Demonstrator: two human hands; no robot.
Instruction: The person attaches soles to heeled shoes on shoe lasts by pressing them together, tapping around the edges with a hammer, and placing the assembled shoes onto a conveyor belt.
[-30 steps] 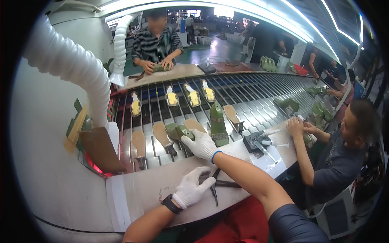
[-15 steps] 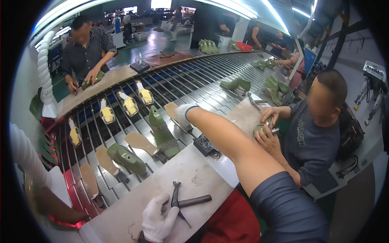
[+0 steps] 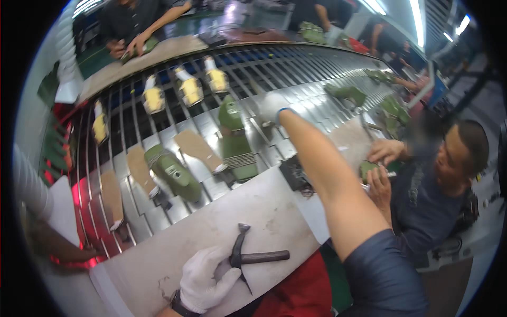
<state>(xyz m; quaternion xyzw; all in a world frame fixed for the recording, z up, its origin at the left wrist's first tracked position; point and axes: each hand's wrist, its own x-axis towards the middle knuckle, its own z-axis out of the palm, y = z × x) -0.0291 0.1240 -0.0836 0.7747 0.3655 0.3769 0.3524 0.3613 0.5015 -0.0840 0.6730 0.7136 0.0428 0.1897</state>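
The left white-gloved hand (image 3: 203,282), half-open, seems touching the black metal hammer (image 3: 236,258) on the pale flat tabletop (image 3: 264,219). Beyond this tabletop, the right white-gloved hand (image 3: 272,108) is blurred; its grip I cannot tell. Hasty sweeping might knock the long green shoe (image 3: 236,142) by the tabletop's far edge. No writing is readable.

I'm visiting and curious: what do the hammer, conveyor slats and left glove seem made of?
Hammer: dark head, probably steel, given its greyish sheen; brownish matte handle, perhaps wood.
Conveyor slats: smooth, shiny metal, given the bright glare; which metal is unclear.
Left glove: matte white fabric, likely knit, from its soft fit.
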